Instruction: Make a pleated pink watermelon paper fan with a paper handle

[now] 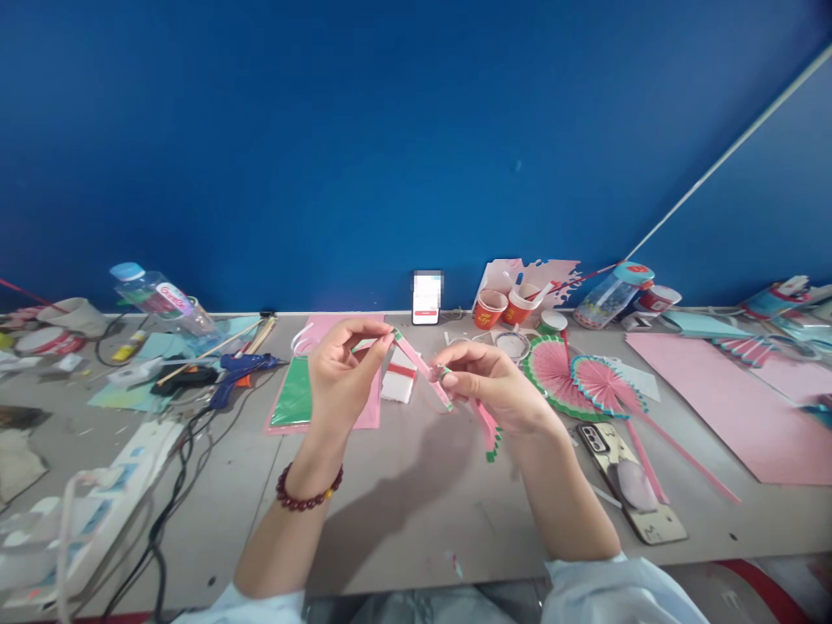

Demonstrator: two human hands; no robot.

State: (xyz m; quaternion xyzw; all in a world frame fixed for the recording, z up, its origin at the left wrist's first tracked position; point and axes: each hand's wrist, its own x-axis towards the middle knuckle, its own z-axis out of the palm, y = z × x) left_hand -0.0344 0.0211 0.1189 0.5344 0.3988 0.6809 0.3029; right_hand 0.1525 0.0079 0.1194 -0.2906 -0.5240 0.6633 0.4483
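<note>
In the head view, both hands are raised over the desk (403, 520), with a pink paper strip tipped in green (412, 355) slanting down from the left to the right between them; the left hand (347, 368) pinches its upper end between thumb and fingertips; the right hand (497, 386) curls its fingers and thumb around paper lower down, and a pleated, green-edged length hangs below it; whether that length and the strip are one piece, I cannot tell.

The step in hand looks like working or spreading the folds; the next move seems to call for a light, even pinch, so the creases stay crisp; just beyond the right hand lie a green-edged pleated fan (549, 364) and a blue-edged one (604, 381); beyond the left hand lies a green paper pack (292, 390).
</note>
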